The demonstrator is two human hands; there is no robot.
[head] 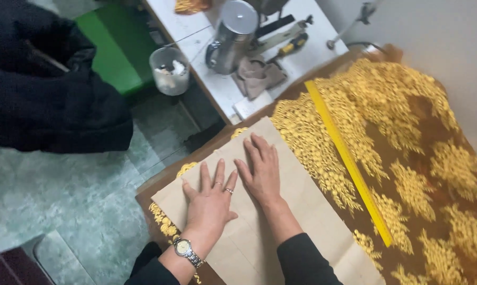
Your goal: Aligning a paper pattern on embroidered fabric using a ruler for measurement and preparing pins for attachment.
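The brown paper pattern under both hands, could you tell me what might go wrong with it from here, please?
1. The paper pattern lies loose on the gold-patterned fabric, held only by the flat left hand and right hand; lifting either could let it slide.
2. Its near corner reaches the table edge, so it might droop or crease.
3. The yellow ruler rests unsecured beside the paper and could get nudged.

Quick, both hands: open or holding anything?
Left hand: open, flat on the brown paper, holding nothing.
Right hand: open, flat on the same paper, holding nothing.
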